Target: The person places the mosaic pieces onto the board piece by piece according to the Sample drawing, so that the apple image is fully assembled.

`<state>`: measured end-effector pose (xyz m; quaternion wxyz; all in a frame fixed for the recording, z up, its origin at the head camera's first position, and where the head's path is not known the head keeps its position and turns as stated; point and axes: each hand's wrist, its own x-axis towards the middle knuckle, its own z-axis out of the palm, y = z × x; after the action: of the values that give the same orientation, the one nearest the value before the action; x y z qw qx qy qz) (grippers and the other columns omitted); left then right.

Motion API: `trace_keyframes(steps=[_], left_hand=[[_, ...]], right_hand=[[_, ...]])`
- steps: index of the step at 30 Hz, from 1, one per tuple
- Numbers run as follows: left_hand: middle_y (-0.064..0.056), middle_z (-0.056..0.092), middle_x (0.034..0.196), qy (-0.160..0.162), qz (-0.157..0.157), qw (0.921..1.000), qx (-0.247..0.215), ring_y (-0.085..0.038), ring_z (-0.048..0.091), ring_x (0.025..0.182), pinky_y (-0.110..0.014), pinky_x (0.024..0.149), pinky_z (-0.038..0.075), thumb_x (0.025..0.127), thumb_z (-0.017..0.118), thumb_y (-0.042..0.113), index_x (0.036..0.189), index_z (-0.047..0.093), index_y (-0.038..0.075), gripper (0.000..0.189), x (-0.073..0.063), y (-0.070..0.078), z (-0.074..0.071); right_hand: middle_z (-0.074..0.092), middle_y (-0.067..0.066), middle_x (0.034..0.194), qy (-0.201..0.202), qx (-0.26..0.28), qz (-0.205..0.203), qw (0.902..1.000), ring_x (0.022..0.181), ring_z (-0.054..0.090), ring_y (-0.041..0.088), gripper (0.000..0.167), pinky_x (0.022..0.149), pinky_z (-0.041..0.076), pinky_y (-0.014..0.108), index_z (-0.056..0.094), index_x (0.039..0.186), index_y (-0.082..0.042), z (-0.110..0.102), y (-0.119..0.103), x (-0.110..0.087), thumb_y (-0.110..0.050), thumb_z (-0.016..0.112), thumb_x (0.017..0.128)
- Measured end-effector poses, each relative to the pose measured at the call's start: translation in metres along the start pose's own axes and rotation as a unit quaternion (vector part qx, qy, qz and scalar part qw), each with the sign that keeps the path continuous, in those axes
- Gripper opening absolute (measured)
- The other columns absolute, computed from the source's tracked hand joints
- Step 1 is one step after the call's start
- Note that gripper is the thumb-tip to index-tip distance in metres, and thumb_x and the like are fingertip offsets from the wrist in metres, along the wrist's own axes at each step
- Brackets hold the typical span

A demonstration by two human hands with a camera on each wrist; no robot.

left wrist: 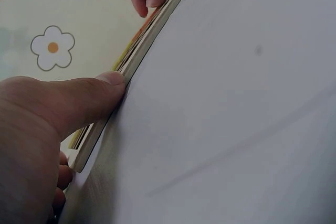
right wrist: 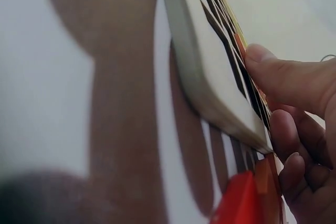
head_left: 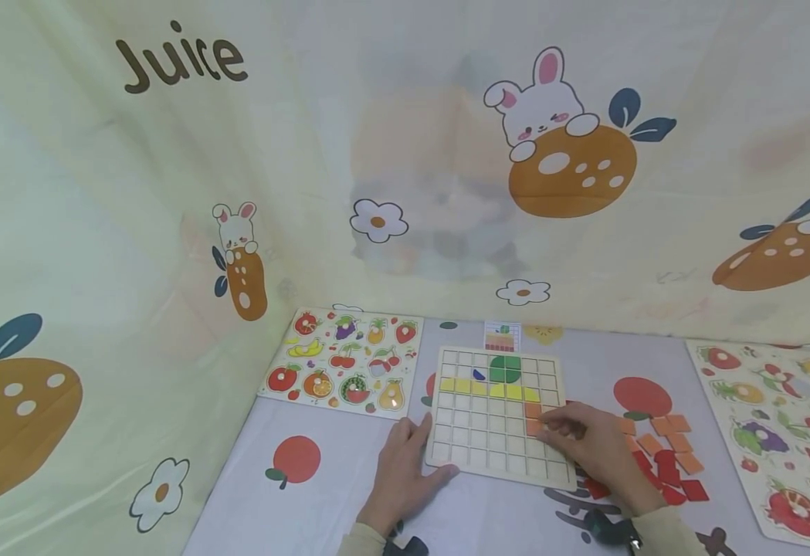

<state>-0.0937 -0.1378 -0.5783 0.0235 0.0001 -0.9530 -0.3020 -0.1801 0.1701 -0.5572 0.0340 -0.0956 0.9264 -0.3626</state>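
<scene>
Head view: presses with the left hand (head_left: 406,463) at the near left corner of the grid board (head_left: 474,432), fingers nearly straight and closed around nothing, presumably to stop any sliding on the table (head_left: 328,494). Holds the right hand (head_left: 588,444), thumb and forefinger bent close together, at a lower orange tile (head_left: 533,427) toward the board's right edge, just nearer than an upper orange tile (head_left: 532,410), perhaps to square it in its cell; pinch or mere touch, cannot tell. Toward the board's far edge, yellow pieces (head_left: 478,388) in a row, then a green piece (head_left: 505,369) and a blue piece (head_left: 479,374). Off the right edge, loose orange tiles (head_left: 680,442) and red tiles (head_left: 670,472), probably for a short reach. At the table's far edge, just beyond the board, a small patterned card (head_left: 502,337), likely for easy viewing.

Left wrist view: rests the left thumb (left wrist: 100,90) against the board's near edge, other fingers partly hidden past the corner, apparently bracing two sides.

Right wrist view: sets the right thumb (right wrist: 283,77) beside a sliver of orange, remaining fingers curled by the right edge, probably for fingertip control; exact contact too hidden to confirm.
</scene>
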Motion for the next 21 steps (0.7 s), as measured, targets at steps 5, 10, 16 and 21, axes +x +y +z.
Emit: trace_keyframes(steps=[5,10,16,21], left_hand=[[0.009,0.037,0.1,-0.003,-0.005,1.0,0.005,-0.004,0.033,0.092,-0.021,0.074,0.031,0.085,0.084,0.056,0.161,0.047,0.016,0.093,-0.001,0.001,-0.003],[0.009,0.037,0.102,-0.007,-0.009,0.9999,0.005,-0.004,0.033,0.093,-0.021,0.074,0.031,0.085,0.085,0.055,0.161,0.047,0.016,0.093,0.0,0.001,-0.004],[0.009,0.037,0.102,-0.012,-0.006,0.9999,-0.002,-0.005,0.033,0.093,-0.022,0.075,0.031,0.086,0.084,0.055,0.162,0.046,0.017,0.093,0.0,0.001,-0.001],[0.009,0.037,0.101,-0.006,-0.002,1.0,0.007,-0.004,0.033,0.092,-0.021,0.075,0.031,0.085,0.084,0.055,0.161,0.047,0.016,0.093,-0.001,0.001,-0.001]], right_hand=[[0.072,-0.009,0.088,-0.008,-0.012,-0.013,0.9998,0.079,0.058,0.012,0.026,0.066,0.048,0.021,0.085,0.108,-0.017,-0.001,-0.003,0.002,-0.029,0.091,0.085],[0.071,-0.006,0.09,-0.027,0.022,0.004,0.9994,0.08,0.06,0.015,0.026,0.065,0.051,0.022,0.085,0.108,-0.018,-0.002,-0.002,0.002,-0.03,0.09,0.085],[0.075,0.001,0.103,0.025,0.036,0.014,0.9989,0.086,0.063,0.019,0.042,0.065,0.053,0.024,0.079,0.121,-0.017,-0.018,0.02,0.002,-0.038,0.089,0.087],[0.073,0.016,0.121,0.028,-0.044,0.006,0.9986,0.103,0.063,0.033,0.06,0.078,0.059,0.041,0.073,0.133,-0.01,-0.047,0.038,0.004,-0.045,0.088,0.086]])
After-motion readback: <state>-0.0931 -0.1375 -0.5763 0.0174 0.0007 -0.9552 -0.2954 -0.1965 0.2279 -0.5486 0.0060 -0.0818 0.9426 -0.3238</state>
